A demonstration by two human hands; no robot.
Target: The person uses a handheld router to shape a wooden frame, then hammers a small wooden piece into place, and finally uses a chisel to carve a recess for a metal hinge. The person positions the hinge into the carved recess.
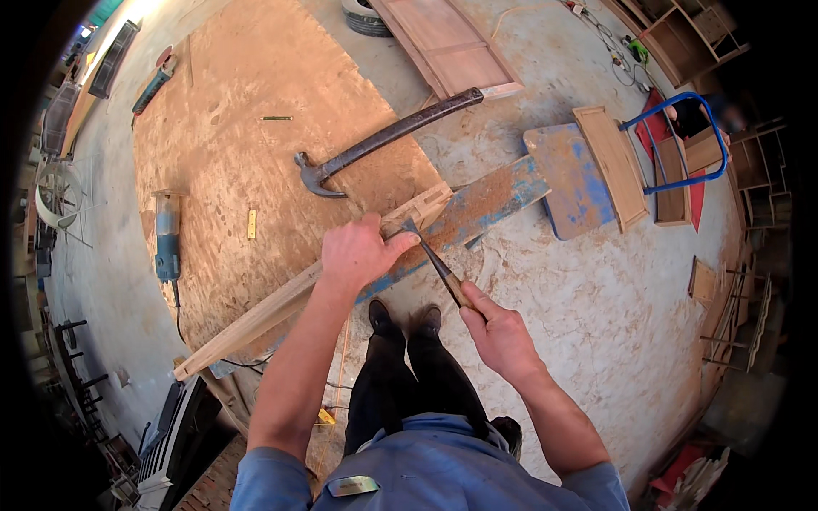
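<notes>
My right hand (504, 336) is closed round the wooden handle of a chisel (440, 269). Its dark metal blade slants up to the left, with the tip against a long wooden bar (256, 323). My left hand (358, 254) is wrapped over that bar, its thumb stretched alongside the blade's tip. The bar lies at a slant along the near edge of a dusty plywood sheet (230, 153), and mortise-like cuts show near its right end. Beyond my hands, a claw hammer (392, 136) rests on the plywood. Where the blade meets the wood is partly hidden by my thumb.
On the plywood lie a corded trim router (168, 243), an angle grinder (155, 83), a small yellow piece (251, 224) and a pencil (276, 117). A blue-painted beam (503, 198) extends right beside a worn board (573, 183). Farther right stands a blue tubular frame (724, 140).
</notes>
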